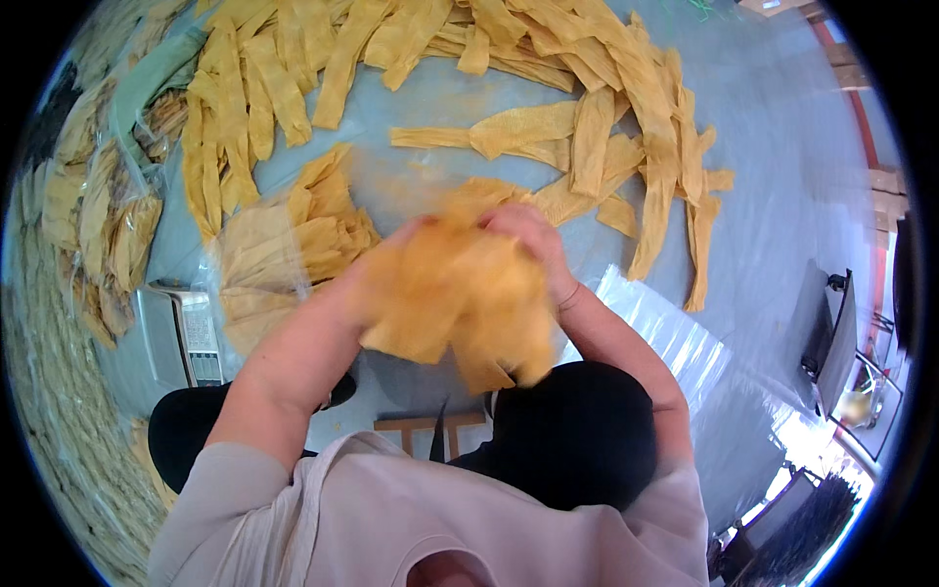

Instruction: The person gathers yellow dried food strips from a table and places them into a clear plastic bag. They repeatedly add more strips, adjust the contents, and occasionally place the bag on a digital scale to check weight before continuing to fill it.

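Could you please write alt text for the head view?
The left hand and right hand hold a motion-blurred yellow bunch. Yellow strips arc across the grey surface beyond; a partly bagged bundle lies at left, clear plastic at right.

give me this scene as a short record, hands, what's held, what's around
held: yellow sheets, bunched, motion-blurred
left hand: at the sheets' left side, blurred, grip unclear
right hand: holding the sheets' upper right
ahead: yellow strips, spread out
left: partly bagged yellow pieces, metal box
right: transparent plastic
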Demonstrator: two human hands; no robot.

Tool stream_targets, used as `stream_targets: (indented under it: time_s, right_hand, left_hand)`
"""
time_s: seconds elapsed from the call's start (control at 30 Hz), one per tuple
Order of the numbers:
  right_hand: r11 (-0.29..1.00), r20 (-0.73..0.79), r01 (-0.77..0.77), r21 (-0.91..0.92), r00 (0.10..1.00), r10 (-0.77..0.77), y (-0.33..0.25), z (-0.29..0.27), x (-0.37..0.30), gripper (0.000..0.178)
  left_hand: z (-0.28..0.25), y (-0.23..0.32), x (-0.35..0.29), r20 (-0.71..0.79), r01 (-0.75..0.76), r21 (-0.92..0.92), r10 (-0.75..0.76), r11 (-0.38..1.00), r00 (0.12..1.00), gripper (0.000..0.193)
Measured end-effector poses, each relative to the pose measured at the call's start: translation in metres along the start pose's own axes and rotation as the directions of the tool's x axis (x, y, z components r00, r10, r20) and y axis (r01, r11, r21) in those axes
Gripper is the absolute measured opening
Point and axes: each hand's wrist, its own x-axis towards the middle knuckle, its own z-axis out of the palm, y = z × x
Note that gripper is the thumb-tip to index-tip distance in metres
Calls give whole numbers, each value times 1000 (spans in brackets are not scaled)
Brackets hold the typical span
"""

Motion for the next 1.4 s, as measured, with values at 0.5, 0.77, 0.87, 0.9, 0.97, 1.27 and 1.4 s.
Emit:
stream_targets:
  time_s: [0.5,0.77,0.87,0.9,0.97,1.27,1.4]
  right_hand:
    - [923,326,386,7,871,-367,-61,-2,76,38]
    - [949,5,-38,312,999,38,-106,-9,148,61]
    - [599,182,-434,672,882,435,-132,6,160,61]
    - [435,276,-539,721,800,533,-141,10,165,61]
    - [209,410,-619,757,700,585,-129,26,169,60]
    - [631,500,-694,347,706,501,-113,126,163,77]
    - [323,637,-876,357,481,602,-89,131,152,79]
  left_hand:
    - [74,34,-136,232,-211,39,197,977,953,44]
    - [111,72,-210,215,-531,299,486,793,847,40]
    - [89,86,-227,115,-614,271,609,741,785,37]
    - [76,86,-227,121,-661,233,654,713,747,36]
    - [60,88,-225,134,-741,201,732,640,668,35]
    - [1,54,-212,55,-639,-102,646,762,761,41]
    - [-48,44,-191,-10,-634,257,658,729,753,47]
